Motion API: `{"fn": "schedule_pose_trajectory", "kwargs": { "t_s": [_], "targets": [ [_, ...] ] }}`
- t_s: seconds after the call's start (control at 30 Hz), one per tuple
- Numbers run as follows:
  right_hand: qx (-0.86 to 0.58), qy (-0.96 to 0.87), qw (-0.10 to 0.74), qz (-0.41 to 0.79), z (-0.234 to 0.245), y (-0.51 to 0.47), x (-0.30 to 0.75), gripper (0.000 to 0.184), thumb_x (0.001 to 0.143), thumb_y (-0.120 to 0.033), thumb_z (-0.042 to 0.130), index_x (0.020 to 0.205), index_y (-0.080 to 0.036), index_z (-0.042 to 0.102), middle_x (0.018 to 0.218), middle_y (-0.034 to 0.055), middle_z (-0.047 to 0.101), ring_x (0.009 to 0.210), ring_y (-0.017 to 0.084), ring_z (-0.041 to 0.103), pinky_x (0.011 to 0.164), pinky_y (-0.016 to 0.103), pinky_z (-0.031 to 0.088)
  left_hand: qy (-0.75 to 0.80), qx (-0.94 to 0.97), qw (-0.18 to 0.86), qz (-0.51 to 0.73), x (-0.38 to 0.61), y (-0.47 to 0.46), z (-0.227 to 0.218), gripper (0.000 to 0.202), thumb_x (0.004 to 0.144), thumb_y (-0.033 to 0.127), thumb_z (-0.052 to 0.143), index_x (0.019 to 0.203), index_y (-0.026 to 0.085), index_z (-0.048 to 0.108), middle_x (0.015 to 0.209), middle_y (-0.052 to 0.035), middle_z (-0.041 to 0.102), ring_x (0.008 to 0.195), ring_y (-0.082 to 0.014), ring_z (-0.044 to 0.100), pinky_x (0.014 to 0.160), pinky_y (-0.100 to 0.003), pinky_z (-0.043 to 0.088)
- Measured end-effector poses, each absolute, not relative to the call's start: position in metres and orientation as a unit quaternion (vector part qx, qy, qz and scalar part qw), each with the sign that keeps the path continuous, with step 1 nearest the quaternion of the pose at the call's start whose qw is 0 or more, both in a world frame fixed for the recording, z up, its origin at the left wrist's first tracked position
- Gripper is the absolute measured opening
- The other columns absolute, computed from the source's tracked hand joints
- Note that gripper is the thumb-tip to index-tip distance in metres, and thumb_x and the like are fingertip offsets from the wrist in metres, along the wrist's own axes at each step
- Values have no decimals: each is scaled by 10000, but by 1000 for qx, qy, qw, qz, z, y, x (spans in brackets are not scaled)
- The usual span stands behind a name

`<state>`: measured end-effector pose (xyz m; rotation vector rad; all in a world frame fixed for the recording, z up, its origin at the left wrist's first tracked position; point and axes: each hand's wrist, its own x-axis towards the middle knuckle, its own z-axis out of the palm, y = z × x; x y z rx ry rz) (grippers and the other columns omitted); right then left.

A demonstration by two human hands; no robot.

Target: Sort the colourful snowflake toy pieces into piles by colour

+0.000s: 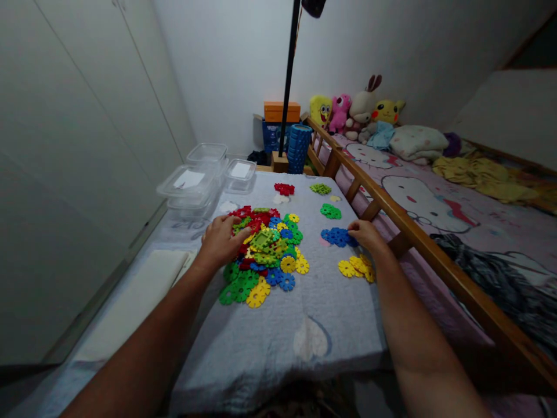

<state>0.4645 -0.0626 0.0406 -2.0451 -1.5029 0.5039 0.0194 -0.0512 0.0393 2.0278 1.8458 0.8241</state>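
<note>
A mixed pile of notched plastic building discs and square pieces point(267, 244) in red, green, blue and yellow lies mid-table. At its left edge my left hand point(221, 239) rests with thumb and fingers apart, holding nothing I can see. My right hand point(366, 233) is at the right end of a small group of blue discs point(337, 236). Its fingertips are drawn together there; whatever may be between them is hidden. Yellow discs point(354, 266) lie just in front of that hand. Farther back are separate groups of green discs point(331, 211), light green pieces point(321, 188) and red pieces point(284, 189).
Clear plastic boxes point(206, 154) with lids stand at the table's back left, some bearing white paper. A folded pale cloth or pad point(143, 290) lies along the left side. A wooden bed rail point(383, 200) borders the right side. A black pole point(288, 81) rises behind the table.
</note>
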Motion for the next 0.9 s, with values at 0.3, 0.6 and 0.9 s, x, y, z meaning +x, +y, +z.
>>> {"fn": "schedule_pose_trajectory", "kwargs": {
  "t_s": [0.3, 0.6, 0.9],
  "targets": [
    [-736, -618, 264, 76, 44, -61, 418, 86, 740, -144, 597, 718, -200, 659, 747, 26, 691, 717, 173, 612, 681, 275, 418, 657, 654, 151, 343, 9, -24, 24, 436, 851, 516, 528, 1058, 167, 687, 1116, -142, 675, 1207, -319, 590, 1113, -447, 441],
    [-605, -750, 239, 122, 23, -51, 316, 331, 816, -104, 576, 1098, -185, 729, 1182, 115, 709, 1115, 238, 610, 1040, 370, 413, 650, 662, 142, 346, 7, -31, 3, 427, 871, 500, 487, 1079, 176, 672, 1163, -149, 689, 1173, -301, 621, 1056, -434, 481],
    [-615, -735, 244, 149, 15, -57, 317, 370, 761, -103, 646, 1121, -171, 697, 1062, 80, 663, 996, 209, 592, 944, 332, 442, 651, 664, 150, 336, 9, -33, 2, 436, 898, 498, 479, 1133, 189, 678, 1229, -128, 694, 1198, -296, 621, 1059, -429, 467]
  ]
}}
